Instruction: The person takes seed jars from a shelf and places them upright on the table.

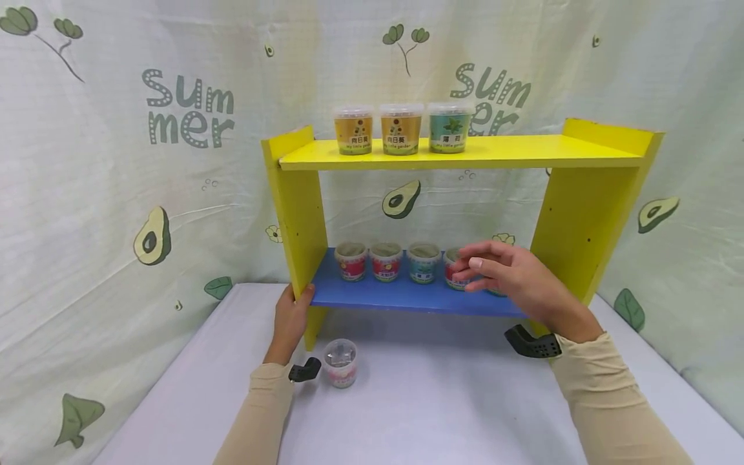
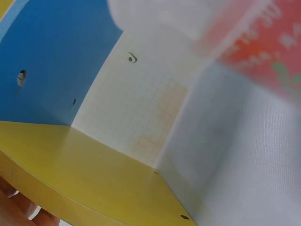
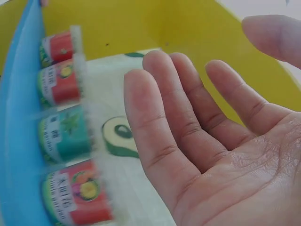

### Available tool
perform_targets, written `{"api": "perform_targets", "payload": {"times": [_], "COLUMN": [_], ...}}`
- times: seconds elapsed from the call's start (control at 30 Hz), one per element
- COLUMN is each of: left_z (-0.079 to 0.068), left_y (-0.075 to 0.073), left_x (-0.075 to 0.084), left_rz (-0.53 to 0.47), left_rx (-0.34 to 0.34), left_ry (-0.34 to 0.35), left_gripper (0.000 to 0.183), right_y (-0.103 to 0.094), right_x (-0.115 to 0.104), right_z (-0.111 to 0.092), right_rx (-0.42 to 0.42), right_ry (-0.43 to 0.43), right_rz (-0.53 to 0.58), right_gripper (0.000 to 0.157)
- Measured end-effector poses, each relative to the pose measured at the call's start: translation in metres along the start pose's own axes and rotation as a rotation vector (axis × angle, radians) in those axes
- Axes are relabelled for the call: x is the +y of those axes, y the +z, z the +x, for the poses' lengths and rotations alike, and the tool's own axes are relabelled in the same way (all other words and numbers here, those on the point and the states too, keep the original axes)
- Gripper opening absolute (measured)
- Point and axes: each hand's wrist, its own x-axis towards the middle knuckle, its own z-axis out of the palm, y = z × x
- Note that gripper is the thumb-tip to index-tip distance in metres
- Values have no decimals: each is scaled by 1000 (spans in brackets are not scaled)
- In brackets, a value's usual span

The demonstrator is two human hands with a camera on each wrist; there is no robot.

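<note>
My left hand (image 1: 292, 316) grips the left side panel (image 1: 298, 226) of a yellow and blue shelf rack, with the thumb at the blue board (image 1: 395, 297). Fingers show behind the yellow panel in the left wrist view. The right hand (image 1: 511, 274) hovers before the lower board's right part, fingers spread and holding nothing. It overlaps a red-labelled cup (image 1: 452, 274) and mostly hides another cup (image 1: 496, 292). To their left stand a teal cup (image 1: 423, 265) and two red cups, one (image 1: 386, 263) beside the other (image 1: 351, 263).
On the yellow top board (image 1: 511, 150) stand two yellow cups, one (image 1: 353, 132) next to the other (image 1: 401, 131), and a teal cup (image 1: 449, 129). A clear cup (image 1: 340, 365) with a pinkish label stands on the white table (image 1: 442, 413), close to my left wrist. Printed cloth hangs behind.
</note>
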Motion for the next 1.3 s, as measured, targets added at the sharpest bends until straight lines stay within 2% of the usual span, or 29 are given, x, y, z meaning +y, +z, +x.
{"api": "perform_targets", "payload": {"times": [0.27,0.47,0.7,0.83,1.03,1.3], "left_z": [2,2,1,0,2,2], "left_y": [-2,0,-1,0,1,2], "left_x": [-5,-6,-3,-3,-5,-5], "left_rz": [-15,-25,-27,-30,-41,-33], "left_rx": [33,16,14,7,25,35], "left_ry": [21,27,18,22,51,46], "left_gripper": [61,62,63,62,60,58], "right_y": [-6,-15,-29,-35,-42,-50], "right_x": [-26,-44,-66,-81,-105,-126], "right_z": [6,3,8,10,15,21], "right_rx": [21,78,98,91,82,131], "right_ry": [-86,-154,-272,-315,-330,-283], "right_rz": [10,17,164,199,240,175], "right_gripper": [33,28,23,23,25,29]}}
